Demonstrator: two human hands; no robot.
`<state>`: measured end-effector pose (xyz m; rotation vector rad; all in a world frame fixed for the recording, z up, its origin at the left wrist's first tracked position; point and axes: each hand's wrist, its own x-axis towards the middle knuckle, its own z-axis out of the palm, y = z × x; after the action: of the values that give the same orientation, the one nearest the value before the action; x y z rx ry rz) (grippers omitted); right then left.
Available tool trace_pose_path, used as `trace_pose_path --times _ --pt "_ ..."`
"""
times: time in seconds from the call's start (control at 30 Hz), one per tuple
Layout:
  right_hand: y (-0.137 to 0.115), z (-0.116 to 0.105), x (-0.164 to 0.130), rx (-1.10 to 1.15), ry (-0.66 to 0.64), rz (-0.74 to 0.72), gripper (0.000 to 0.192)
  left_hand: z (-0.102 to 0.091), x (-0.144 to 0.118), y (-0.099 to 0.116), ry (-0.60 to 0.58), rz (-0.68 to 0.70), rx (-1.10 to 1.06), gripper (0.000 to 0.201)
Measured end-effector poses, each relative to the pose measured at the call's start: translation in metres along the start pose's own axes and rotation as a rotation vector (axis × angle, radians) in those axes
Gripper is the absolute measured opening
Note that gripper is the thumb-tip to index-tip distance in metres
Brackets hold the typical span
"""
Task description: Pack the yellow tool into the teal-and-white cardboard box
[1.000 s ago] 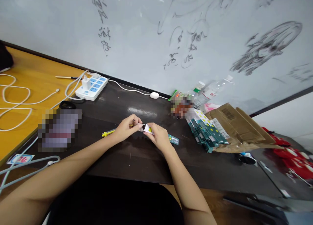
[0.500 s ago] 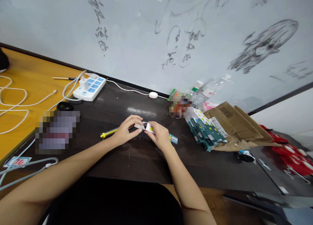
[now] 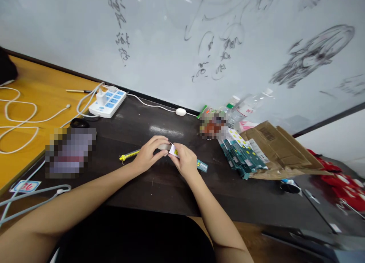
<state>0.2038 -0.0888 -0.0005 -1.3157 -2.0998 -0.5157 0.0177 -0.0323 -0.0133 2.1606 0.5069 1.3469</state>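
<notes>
Between my hands, above the dark table, is a small white box (image 3: 173,151) with a yellow label. My right hand (image 3: 184,160) grips its right end, thumb below and fingers on top. My left hand (image 3: 150,153) is curled round a pale flap-like part (image 3: 163,146) at the left end, fingers above and thumb below. What is inside the box cannot be seen. Just left of my left hand lies a slim yellow and dark tool (image 3: 129,155), partly hidden by that hand. A teal box (image 3: 202,165) lies on the table, partly behind my right wrist.
Several teal boxes (image 3: 242,156) lie against an open cardboard carton (image 3: 281,149) at the right. Clear bottles (image 3: 242,110) stand behind them. A white power strip (image 3: 110,104), cables (image 3: 21,122) and a blurred-out flat object (image 3: 71,152) are at the left. A whiteboard (image 3: 159,46) rises behind.
My left hand has closed in on the left end of the small white box, its fingers now lying further over it. My right hand keeps its grip. The whole view has shifted slightly.
</notes>
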Motion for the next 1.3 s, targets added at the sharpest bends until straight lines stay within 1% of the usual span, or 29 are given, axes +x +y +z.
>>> trace_pose_path --times 0.1,0.17,0.27,0.3,0.37,0.43,0.47,0.53,0.67,0.83,0.93,1.03,1.17,1.3 --pt "-0.005 -0.001 0.001 -0.034 0.071 0.011 0.037 0.001 0.000 0.000 0.075 0.035 0.017 0.034" --pt "-0.007 -0.002 0.001 -0.039 0.087 0.020 0.037 0.001 -0.001 -0.001 0.070 0.049 0.045 0.037" --pt "-0.008 -0.003 0.001 -0.029 0.083 0.025 0.036 -0.001 -0.002 -0.002 0.043 0.101 0.115 0.035" --pt "-0.008 -0.003 0.001 -0.027 0.081 0.031 0.036 -0.002 -0.002 -0.002 0.062 0.127 0.150 0.034" --pt "-0.009 -0.004 0.002 -0.023 0.080 0.049 0.035 -0.005 -0.001 -0.002 0.137 0.194 0.246 0.028" --pt "-0.011 -0.004 0.002 -0.011 0.076 0.064 0.034 -0.008 0.000 -0.003 0.193 0.275 0.347 0.017" --pt "-0.011 -0.005 0.002 -0.001 0.069 0.071 0.034 -0.009 0.001 -0.003 0.199 0.302 0.387 0.013" --pt "-0.012 -0.005 0.003 0.022 0.054 0.082 0.034 -0.011 0.003 -0.003 0.178 0.309 0.417 0.015" --pt "-0.014 -0.008 0.004 0.045 0.069 0.088 0.034 -0.010 0.004 0.000 0.127 0.270 0.337 0.030" --pt "-0.014 -0.009 0.005 0.051 0.117 0.061 0.032 -0.005 0.002 0.000 0.126 0.255 0.224 0.040" --pt "-0.014 -0.009 0.005 0.072 0.133 0.037 0.032 -0.005 0.003 0.000 0.059 0.217 0.142 0.042" --pt "-0.016 -0.010 0.005 0.106 0.180 -0.011 0.033 -0.008 0.006 -0.001 -0.013 0.193 0.009 0.043" --pt "-0.017 -0.012 0.006 0.158 0.220 -0.072 0.035 -0.011 0.009 0.001 -0.061 0.163 -0.138 0.049" --pt "-0.018 -0.012 0.005 0.228 0.238 -0.078 0.039 -0.011 0.010 0.004 -0.094 0.117 -0.235 0.055"
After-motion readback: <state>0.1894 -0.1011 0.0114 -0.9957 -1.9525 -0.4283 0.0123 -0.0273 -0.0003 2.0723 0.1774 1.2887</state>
